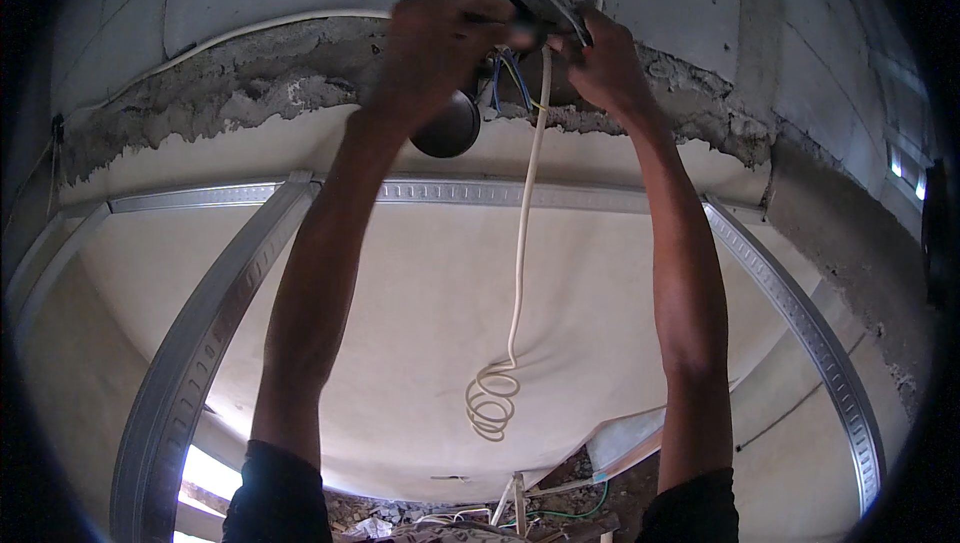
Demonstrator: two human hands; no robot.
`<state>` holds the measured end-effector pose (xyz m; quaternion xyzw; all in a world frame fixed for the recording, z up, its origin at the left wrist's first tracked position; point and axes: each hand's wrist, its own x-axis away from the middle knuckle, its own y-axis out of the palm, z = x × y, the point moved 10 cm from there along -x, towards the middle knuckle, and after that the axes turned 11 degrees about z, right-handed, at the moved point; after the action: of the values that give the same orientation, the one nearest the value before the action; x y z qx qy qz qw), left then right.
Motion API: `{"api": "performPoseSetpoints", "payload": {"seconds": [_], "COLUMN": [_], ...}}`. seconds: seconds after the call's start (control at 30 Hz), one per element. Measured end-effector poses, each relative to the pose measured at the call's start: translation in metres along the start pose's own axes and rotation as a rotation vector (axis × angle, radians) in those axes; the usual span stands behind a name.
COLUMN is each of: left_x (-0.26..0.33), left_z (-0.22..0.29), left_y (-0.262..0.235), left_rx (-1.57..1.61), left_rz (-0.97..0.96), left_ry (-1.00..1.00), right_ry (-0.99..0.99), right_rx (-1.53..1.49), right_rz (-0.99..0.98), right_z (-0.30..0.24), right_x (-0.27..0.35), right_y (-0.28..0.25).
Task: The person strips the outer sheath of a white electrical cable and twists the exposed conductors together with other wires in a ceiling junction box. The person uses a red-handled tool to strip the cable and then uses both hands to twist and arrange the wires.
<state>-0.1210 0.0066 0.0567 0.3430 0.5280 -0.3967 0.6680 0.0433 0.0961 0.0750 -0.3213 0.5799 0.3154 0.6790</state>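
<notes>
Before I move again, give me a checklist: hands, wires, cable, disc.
1. Gloves on: not ok; the left hand and right hand are bare.
2. Right-hand grip: ok; its fingers close on a slim grey item.
3. Left-hand grip: cannot tell; motion blur hides the fingertips.
4. Blue wires in sight: ok; they show below and between the hands.
5. White cable hanging free: ok; its lower end is curled.
6. Black disc secured: cannot tell; its support is hidden.
</notes>
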Motion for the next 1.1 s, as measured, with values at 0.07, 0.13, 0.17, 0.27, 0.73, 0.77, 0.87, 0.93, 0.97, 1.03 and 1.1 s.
{"api": "performPoseSetpoints", "payload": {"seconds": [0.07, 0.13, 0.17, 0.27, 0.73, 0.77, 0.87, 0.93, 0.97, 1.03, 1.1], "left_x": [-0.010, -0.015, -0.013, -0.007, -0.018, -0.022, -0.030, -0.031, -0.033, -0.038, -0.038], "left_z": [-0.005, -0.027, -0.023, -0.010, 0.004, -0.002, -0.008, -0.013, -0.019, -0.026, -0.030], "left_y": [-0.020, -0.020, -0.014, 0.010, 0.008, 0.008, 0.019, 0.020, 0.021, 0.022, 0.025], "left_rx": [-0.153, -0.126, -0.178, -0.289, -0.540, -0.441, -0.206, -0.197, -0.161, -0.090, -0.049], "left_rz": [0.043, 0.020, 0.018, 0.020, 0.040, -0.018, -0.163, -0.243, -0.289, -0.376, -0.403], "left_ry": [0.178, 0.087, 0.194, 0.453, 0.605, 0.551, 0.417, 0.367, 0.334, 0.282, 0.217], "right_ry": [0.042, 0.095, 0.088, 0.068, 0.359, 0.318, 0.352, 0.577, 0.614, 0.676, 0.674], "right_rx": [-0.054, -0.080, -0.064, -0.019, -0.218, -0.254, -0.316, -0.358, -0.413, -0.523, -0.564], "right_rz": [-0.048, -0.098, -0.094, -0.080, -0.281, -0.307, -0.387, -0.445, -0.451, -0.454, -0.496], "right_z": [-0.004, -0.008, -0.013, -0.019, -0.069, -0.066, -0.044, -0.040, -0.044, -0.053, -0.044], "right_x": [-0.002, -0.003, -0.003, -0.004, -0.008, -0.010, -0.007, 0.001, 0.007, 0.017, 0.022], "right_y": [0.006, 0.009, 0.007, -0.002, -0.017, -0.009, 0.001, 0.004, 0.005, 0.004, 0.010]}}
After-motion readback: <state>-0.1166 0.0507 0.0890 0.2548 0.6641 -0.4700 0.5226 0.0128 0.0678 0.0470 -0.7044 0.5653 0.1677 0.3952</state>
